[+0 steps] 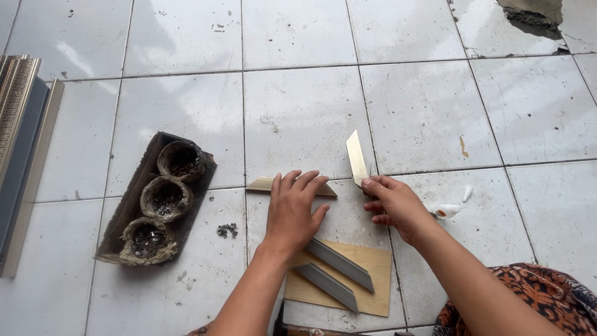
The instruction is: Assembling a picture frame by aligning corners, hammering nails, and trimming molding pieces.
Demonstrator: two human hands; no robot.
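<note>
Two bare hands are seen from above over a white tiled floor point(429, 112). The left hand point(292, 211) is laid flat, fingers together, on a short pale moulding piece point(261, 183) lying crosswise on the tiles. The right hand point(395, 205) is pinched on the lower end of a second mitred moulding piece point(356, 157), held near the first at an angle. Two grey strips point(339, 264) are rested on a thin wooden board point(373, 292) below the hands. A dark tray with three round nail-filled cups point(165, 199) is placed to the left, long frame mouldings point(22, 137) at the far left, and a small white tube point(449, 209) just beside the right hand.
</note>
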